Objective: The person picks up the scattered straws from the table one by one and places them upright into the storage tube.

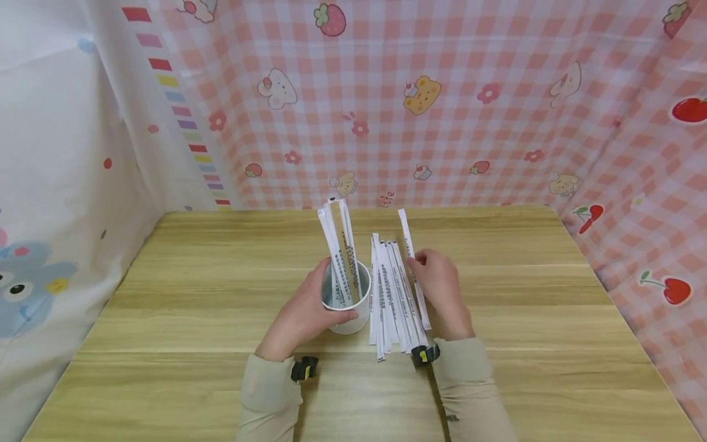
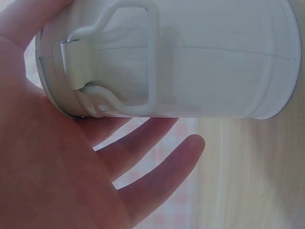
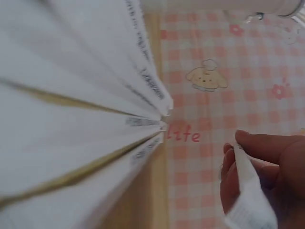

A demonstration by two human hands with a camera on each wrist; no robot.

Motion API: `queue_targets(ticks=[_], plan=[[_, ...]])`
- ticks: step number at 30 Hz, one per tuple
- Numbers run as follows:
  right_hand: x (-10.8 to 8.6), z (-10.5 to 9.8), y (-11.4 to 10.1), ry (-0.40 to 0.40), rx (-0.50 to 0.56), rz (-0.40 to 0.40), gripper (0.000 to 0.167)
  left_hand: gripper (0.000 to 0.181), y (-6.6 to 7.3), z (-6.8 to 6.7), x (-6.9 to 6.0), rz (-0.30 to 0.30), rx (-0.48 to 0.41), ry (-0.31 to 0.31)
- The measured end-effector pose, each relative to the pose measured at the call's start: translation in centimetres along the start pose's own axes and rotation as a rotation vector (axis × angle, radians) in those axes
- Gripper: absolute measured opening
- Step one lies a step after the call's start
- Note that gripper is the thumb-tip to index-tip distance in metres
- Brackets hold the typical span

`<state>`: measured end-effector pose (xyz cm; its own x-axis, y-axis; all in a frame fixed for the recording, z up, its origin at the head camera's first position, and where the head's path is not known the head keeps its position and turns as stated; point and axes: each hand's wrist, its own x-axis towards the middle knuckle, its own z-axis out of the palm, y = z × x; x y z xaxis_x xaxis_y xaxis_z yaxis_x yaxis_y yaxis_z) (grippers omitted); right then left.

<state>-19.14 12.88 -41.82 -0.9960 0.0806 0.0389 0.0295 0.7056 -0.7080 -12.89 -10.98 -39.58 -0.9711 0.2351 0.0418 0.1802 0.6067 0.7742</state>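
Observation:
A white cup [image 1: 349, 322] stands on the table with several paper-wrapped sticks [image 1: 343, 264] leaning in it. My left hand [image 1: 304, 307] grips the cup's rim from the left, thumb at the front; the left wrist view shows the cup's wall [image 2: 214, 62] and its wire handle, with the hand [image 2: 57, 143] round the rim. To the right of the cup lies a fanned row of wrapped sticks [image 1: 389, 294]. My right hand [image 1: 442, 285] pinches one wrapped stick [image 1: 407, 236] at the row's right side. In the right wrist view that stick [image 3: 250, 195] is between thumb and fingers.
The wooden table [image 1: 193, 294] reaches back to a pink checked curtain [image 1: 386, 141]. A white curtain [image 1: 61, 123] hangs on the left, and more checked cloth with cherries on the right. Dark wrist devices sit at both sleeves.

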Motion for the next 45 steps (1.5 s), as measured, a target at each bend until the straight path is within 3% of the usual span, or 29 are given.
queue_targets(ticks=[12, 19, 26, 30, 33, 45], plan=[[-1.7, -2.9, -4.1, 0.235, 0.131, -0.184, 0.031, 0.094, 0.1, 0.0, 0.0, 0.004, -0.055, -0.003], [-3.3, -3.8, -6.3, 0.413, 0.205, -0.401, 0.027, 0.093, 0.1, 0.0, 0.0, -0.001, -0.034, 0.000], [-4.8, -4.2, -8.2, 0.509, 0.329, -0.616, 0.019, 0.093, 0.3, -0.1, 0.0, 0.000, -0.035, -0.002], [-5.2, -3.8, -9.0, 0.514, 0.404, -0.710, 0.016, 0.093, 0.2, -0.1, 0.0, 0.027, -0.064, -0.006], [-5.3, -3.2, -9.2, 0.483, 0.401, -0.742, 0.016, 0.093, 0.2, -0.1, 0.0, 0.037, -0.085, -0.012], [-4.8, -0.7, -8.7, 0.307, 0.206, -0.666, 0.018, 0.094, 0.1, -0.2, 0.1, 0.080, -0.124, -0.029]])
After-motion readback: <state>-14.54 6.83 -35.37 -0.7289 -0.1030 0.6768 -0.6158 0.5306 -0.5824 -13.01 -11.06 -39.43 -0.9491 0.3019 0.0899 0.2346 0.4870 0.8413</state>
